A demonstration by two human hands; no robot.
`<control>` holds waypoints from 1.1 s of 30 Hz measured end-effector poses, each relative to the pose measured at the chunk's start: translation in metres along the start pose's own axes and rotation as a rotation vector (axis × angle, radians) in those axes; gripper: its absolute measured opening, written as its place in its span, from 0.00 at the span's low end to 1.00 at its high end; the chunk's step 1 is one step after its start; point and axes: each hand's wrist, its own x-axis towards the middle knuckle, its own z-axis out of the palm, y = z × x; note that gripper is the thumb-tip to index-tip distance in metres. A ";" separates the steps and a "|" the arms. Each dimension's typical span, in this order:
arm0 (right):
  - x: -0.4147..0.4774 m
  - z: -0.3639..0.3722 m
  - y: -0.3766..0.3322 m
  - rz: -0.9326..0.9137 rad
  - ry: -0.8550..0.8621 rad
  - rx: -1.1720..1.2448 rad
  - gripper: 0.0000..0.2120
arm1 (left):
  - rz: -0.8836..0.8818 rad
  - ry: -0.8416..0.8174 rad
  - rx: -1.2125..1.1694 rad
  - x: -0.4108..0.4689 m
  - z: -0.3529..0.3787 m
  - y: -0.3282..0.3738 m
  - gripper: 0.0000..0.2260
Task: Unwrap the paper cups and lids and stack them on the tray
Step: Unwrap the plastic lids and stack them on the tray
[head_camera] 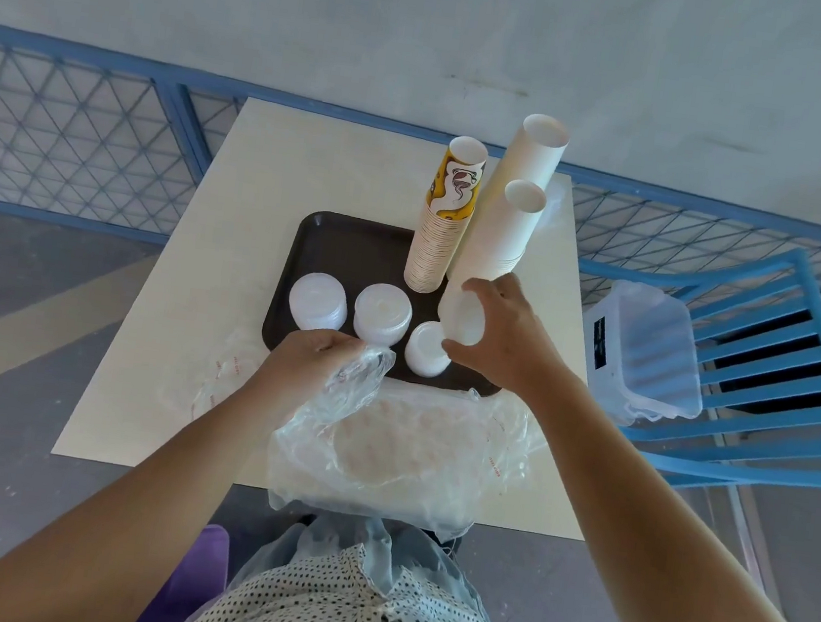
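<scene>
Three squat white lid stacks (381,312) line the dark tray (334,244).

A cream table (163,332) stands by blue mesh railing (59,123), 1 blue chair (776,386) beside it.

Your loaded dark brown plastic tray (344,246)
A yellow-printed paper cup stack (442,221) and two white paper cup stacks (514,168) (511,235) stand far right; three white plastic lid stacks (317,307) (381,312) (425,349) sit nearer you, a fourth stack (461,319), seemingly lids, tilted above.
</scene>
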 end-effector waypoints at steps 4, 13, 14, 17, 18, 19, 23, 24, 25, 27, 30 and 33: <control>0.004 0.016 0.008 0.025 -0.100 -0.084 0.39 | -0.007 -0.011 0.035 0.000 0.005 -0.006 0.06; 0.032 0.055 0.007 -0.004 -0.220 -0.261 0.38 | -0.011 -0.001 0.107 -0.005 0.014 -0.013 0.08; 0.036 0.058 0.007 0.004 -0.232 -0.266 0.39 | -0.012 0.007 0.109 -0.004 0.014 -0.014 0.08; 0.045 0.065 0.009 0.029 -0.260 -0.263 0.41 | -0.020 0.030 0.108 -0.001 0.015 -0.014 0.09; 0.047 0.067 0.009 0.034 -0.268 -0.261 0.41 | -0.023 0.032 0.104 -0.001 0.016 -0.014 0.09; 0.048 0.069 0.010 0.038 -0.277 -0.258 0.41 | -0.027 0.036 0.099 -0.001 0.016 -0.013 0.09; 0.053 0.074 0.012 0.037 -0.308 -0.243 0.42 | -0.047 0.049 0.091 0.001 0.018 -0.014 0.09; 0.055 0.075 0.013 0.029 -0.312 -0.242 0.42 | -0.047 0.052 0.096 0.001 0.018 -0.014 0.08; 0.056 0.076 0.013 0.020 -0.315 -0.244 0.42 | -0.046 0.057 0.101 0.002 0.019 -0.014 0.08; 0.060 0.078 0.014 0.001 -0.326 -0.250 0.42 | -0.048 0.066 0.112 0.003 0.019 -0.014 0.08; 0.063 0.083 0.016 0.002 -0.337 -0.232 0.41 | -0.055 0.071 0.124 0.005 0.020 -0.015 0.09; 0.066 0.088 0.019 0.002 -0.337 -0.226 0.41 | -0.057 0.073 0.132 0.007 0.021 -0.017 0.08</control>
